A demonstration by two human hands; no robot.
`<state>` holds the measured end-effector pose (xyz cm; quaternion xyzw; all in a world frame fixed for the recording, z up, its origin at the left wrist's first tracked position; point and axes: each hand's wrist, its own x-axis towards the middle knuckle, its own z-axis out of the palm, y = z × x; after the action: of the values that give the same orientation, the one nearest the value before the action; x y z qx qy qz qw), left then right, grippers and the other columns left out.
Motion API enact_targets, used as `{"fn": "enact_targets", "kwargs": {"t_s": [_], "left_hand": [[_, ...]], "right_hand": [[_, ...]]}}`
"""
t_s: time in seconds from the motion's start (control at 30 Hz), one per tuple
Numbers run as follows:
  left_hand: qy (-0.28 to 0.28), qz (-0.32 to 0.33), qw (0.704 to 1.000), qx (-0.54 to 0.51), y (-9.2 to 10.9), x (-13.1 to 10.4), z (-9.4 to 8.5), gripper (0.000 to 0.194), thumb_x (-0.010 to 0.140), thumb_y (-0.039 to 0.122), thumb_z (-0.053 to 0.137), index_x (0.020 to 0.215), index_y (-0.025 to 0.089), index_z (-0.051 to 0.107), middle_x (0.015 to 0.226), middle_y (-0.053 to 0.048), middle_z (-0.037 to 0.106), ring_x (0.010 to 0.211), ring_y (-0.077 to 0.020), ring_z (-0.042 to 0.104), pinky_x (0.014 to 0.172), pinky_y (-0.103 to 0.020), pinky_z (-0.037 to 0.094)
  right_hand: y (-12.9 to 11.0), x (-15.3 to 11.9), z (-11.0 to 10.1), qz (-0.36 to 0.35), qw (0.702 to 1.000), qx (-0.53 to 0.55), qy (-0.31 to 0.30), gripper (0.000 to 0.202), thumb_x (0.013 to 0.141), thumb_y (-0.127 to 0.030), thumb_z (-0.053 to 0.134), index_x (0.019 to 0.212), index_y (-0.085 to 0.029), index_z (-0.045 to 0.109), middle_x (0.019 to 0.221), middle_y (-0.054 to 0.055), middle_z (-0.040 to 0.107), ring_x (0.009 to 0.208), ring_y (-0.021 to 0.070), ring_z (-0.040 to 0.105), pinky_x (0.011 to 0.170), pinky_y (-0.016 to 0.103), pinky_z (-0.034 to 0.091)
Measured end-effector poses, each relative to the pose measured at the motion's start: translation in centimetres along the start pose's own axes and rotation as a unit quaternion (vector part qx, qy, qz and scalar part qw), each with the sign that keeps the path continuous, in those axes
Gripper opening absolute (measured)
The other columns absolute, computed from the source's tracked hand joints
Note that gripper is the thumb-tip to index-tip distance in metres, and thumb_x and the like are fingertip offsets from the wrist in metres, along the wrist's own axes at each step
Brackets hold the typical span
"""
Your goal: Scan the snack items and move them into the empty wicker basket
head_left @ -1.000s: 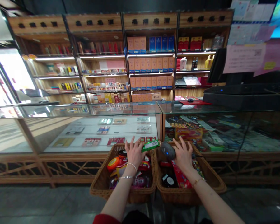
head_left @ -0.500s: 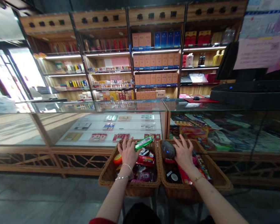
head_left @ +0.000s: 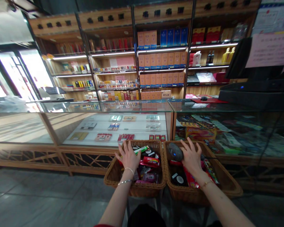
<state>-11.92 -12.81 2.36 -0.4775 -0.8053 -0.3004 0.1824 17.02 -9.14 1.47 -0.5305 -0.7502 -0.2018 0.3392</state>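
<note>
My left hand (head_left: pixel 130 159) is over the left wicker basket (head_left: pixel 164 164), its fingers spread. A slim green packet (head_left: pixel 143 149) lies beside its thumb, over the basket's contents. Below it are a red packet (head_left: pixel 151 161), a purple packet (head_left: pixel 150 177) and black round-labelled items. My right hand (head_left: pixel 191 159) is above the right wicker basket (head_left: pixel 227 186), around a dark grey barcode scanner (head_left: pixel 175 152) with a blue light. The scanner's head sticks out to the left of the hand; the palm hides its handle. A black item with a white round label (head_left: pixel 180 179) lies in this basket.
Behind the baskets runs a glass display counter (head_left: pixel 115 108) with flat packs inside. A monitor (head_left: pixel 239 60) covered with paper stands on its right end, and a cable hangs at the right. Stocked wooden shelves (head_left: pixel 164 50) line the back wall.
The green packet has dropped lower, from above the left basket's far rim to among its contents, and the left fingers have spread. The right hand and scanner stay put; the view has shifted slightly.
</note>
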Motion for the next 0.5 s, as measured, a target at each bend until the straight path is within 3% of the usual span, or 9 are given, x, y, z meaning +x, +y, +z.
{"fn": "enact_targets", "kwargs": {"t_s": [0.5], "left_hand": [[-0.043, 0.015, 0.998, 0.043, 2.1, -0.2, 0.3, 0.085, 0.088, 0.058, 0.049, 0.156, 0.013, 0.026, 0.167, -0.014, 0.018, 0.153, -0.0406, -0.001, 0.118, -0.07, 0.006]], "right_hand": [[1.3, -0.2, 0.3, 0.006, 1.0, 0.0, 0.017, 0.028, 0.075, -0.009, 0.054, 0.093, -0.022, 0.071, 0.138, 0.004, 0.063, 0.142, 0.0294, 0.036, 0.114, 0.056, 0.017]]}}
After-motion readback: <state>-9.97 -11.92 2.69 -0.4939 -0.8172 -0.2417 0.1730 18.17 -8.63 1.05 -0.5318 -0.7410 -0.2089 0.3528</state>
